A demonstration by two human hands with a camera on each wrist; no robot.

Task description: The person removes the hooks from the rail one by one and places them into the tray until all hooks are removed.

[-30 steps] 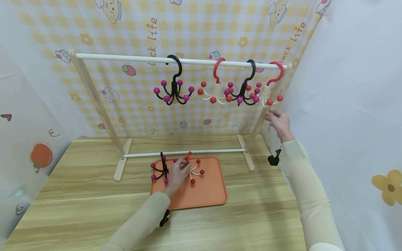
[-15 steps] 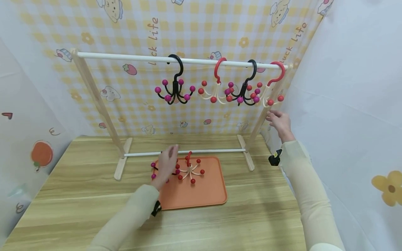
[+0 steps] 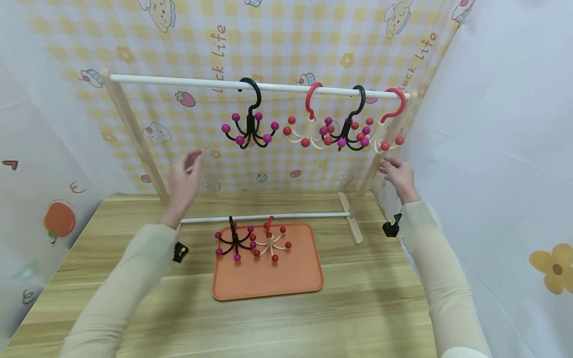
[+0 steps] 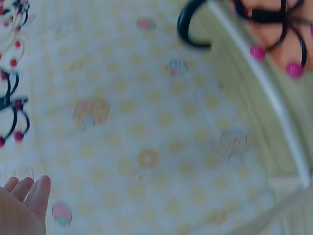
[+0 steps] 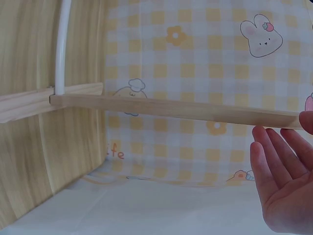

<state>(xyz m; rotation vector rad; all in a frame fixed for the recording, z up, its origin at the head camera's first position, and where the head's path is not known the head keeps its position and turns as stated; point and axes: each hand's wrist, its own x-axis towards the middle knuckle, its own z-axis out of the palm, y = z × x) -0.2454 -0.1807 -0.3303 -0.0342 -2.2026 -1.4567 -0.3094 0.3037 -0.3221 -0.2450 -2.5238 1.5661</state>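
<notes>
A person's left hand (image 3: 185, 179), loosely bent fingers empty, has swung toward the left post (image 3: 138, 141) of the rack (image 3: 179, 81), leaving the black hanger (image 3: 235, 240) and red-hooked hanger (image 3: 270, 241) unheld on the tray (image 3: 291, 276) below; the right hand (image 3: 399, 178), fingers extended, is at the rack's right post (image 5: 171, 108).

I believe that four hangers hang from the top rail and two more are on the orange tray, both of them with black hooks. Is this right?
Not quite: on the tray, only the black hanger has a black hook; the cream hanger has a red one, as the head view shows. The rest is right.
</notes>
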